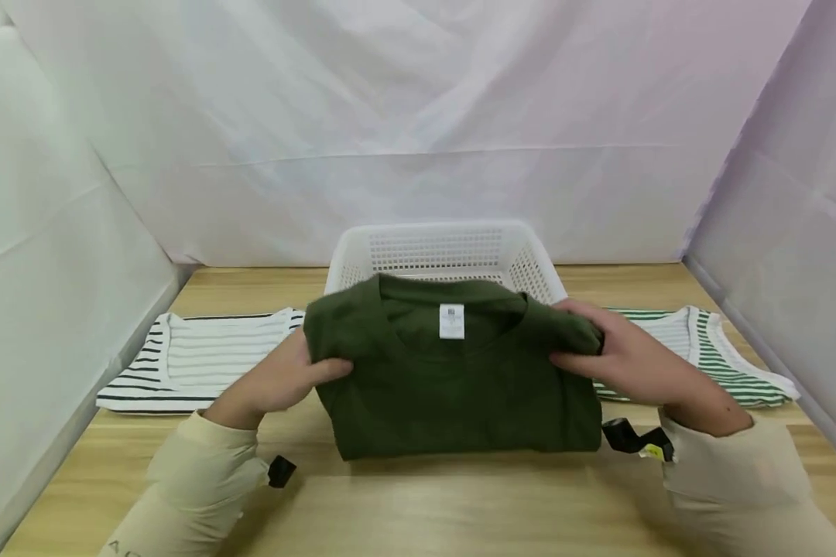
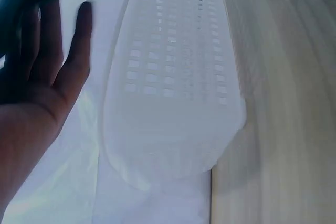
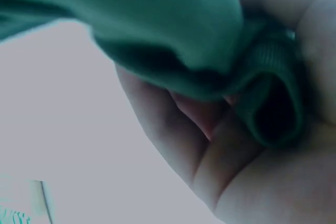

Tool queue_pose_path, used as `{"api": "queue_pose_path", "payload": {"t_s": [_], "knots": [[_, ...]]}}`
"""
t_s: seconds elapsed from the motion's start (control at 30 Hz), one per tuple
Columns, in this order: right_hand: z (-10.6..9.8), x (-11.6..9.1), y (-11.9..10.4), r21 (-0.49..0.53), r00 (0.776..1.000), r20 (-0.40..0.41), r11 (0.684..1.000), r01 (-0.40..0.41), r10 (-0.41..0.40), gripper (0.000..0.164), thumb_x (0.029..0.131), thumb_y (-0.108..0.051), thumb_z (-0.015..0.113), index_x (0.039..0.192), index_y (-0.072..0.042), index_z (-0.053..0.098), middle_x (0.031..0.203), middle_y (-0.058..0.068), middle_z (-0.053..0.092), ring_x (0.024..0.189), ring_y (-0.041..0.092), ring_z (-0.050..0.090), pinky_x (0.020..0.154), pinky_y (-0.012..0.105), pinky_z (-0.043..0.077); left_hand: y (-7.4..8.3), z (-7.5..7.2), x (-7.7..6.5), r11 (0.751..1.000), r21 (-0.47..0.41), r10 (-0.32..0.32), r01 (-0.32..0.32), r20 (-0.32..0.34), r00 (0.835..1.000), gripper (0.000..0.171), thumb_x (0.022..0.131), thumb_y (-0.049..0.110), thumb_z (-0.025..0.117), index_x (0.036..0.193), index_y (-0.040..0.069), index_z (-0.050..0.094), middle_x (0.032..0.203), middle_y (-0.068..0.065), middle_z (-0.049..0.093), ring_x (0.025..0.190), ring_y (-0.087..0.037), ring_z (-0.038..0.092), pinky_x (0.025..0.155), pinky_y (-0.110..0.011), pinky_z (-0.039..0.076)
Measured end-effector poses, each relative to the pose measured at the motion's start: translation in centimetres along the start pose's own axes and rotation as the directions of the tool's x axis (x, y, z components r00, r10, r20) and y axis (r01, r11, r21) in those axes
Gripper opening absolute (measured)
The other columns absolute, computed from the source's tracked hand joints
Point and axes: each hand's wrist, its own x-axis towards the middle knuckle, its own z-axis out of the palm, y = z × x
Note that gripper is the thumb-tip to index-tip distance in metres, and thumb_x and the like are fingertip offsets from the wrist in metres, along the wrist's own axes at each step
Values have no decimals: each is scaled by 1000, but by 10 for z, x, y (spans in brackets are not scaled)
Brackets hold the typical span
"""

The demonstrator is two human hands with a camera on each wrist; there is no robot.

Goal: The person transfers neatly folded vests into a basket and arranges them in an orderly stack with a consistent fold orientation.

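A dark green T-shirt [image 1: 453,402], folded, with a white label inside its collar, hangs between both hands in front of the basket. My left hand [image 1: 286,375] pinches its left shoulder, thumb on the front. At the opposite shoulder my right hand [image 1: 623,352] grips the cloth, also with the thumb in front. In the right wrist view, the fingers [image 3: 163,124] curl around the green fabric [image 3: 173,19] near a ribbed edge. The left wrist view shows the left hand [image 2: 39,82] under the dark cloth, beside the white basket [image 2: 168,124].
Behind the T-shirt stands a white perforated plastic basket [image 1: 435,251] on the wooden table [image 1: 453,510]. A black-and-white striped garment [image 1: 160,371] lies to the left, a green-and-white striped one [image 1: 731,363] to the right. White sheets [image 1: 418,116] enclose the back and sides.
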Motion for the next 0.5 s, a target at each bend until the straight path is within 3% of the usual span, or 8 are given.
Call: {"api": "queue_pose_path", "payload": {"t_s": [0.1, 0.27, 0.5], "knots": [[-9, 11, -8, 0, 998, -68, 1000, -11, 11, 42, 97, -14, 67, 135, -24, 52, 122, 3, 60, 103, 8, 62, 80, 28, 56, 7, -6, 11, 1000, 2, -4, 4, -99, 995, 40, 99, 20, 60, 135, 7, 50, 124, -12, 62, 107, -19, 66, 91, -34, 55], [-27, 35, -15, 16, 993, -106, 999, -46, 47, 53, 101, -16, 59, 149, -22, 37, 135, 7, 49, 111, 14, 57, 82, 28, 54, 18, -19, 39, 997, -37, -69, 63, -186, 980, 38, 104, 24, 50, 139, 12, 44, 123, -12, 58, 104, -24, 65, 88, -43, 55], [-44, 81, -21, -13, 979, -110, 984, -175, 173, 51, 103, -22, 54, 150, -20, 33, 141, 10, 45, 121, 28, 56, 92, 46, 53, 21, -44, 86, 989, -74, -139, 124, -259, 956, 52, 104, 19, 40, 154, 18, 26, 137, -13, 48, 110, -29, 59, 90, -46, 52]]}}
